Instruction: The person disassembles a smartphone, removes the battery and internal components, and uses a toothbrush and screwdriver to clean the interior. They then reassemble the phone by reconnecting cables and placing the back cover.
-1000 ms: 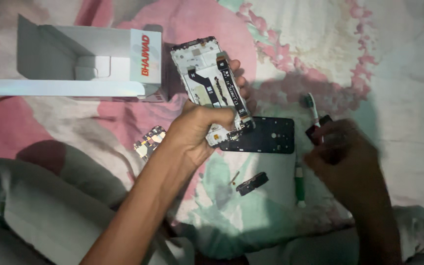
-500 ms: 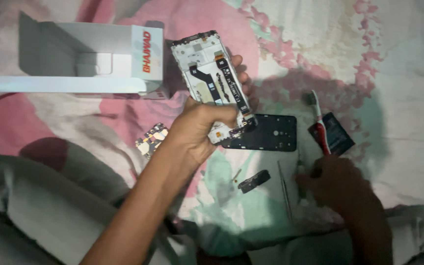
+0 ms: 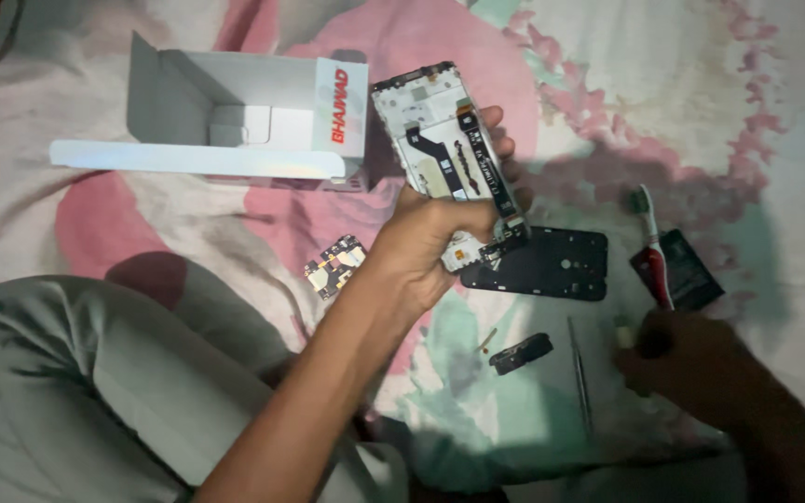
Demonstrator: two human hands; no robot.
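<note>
Phone frame in left hand

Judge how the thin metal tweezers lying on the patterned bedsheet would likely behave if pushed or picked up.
The tweezers look slim and light, so they would probably slide rather than roll. Lying flat on the soft bedsheet, they may be fiddly to pinch up. Their fine tips probably bend easily.

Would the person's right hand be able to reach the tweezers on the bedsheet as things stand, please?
Probably yes. The right hand rests low on the sheet just beside the tweezers, which lie bare with nothing over them. The hand is dark, so whether its fingers already hold something small is hard to tell.
</note>
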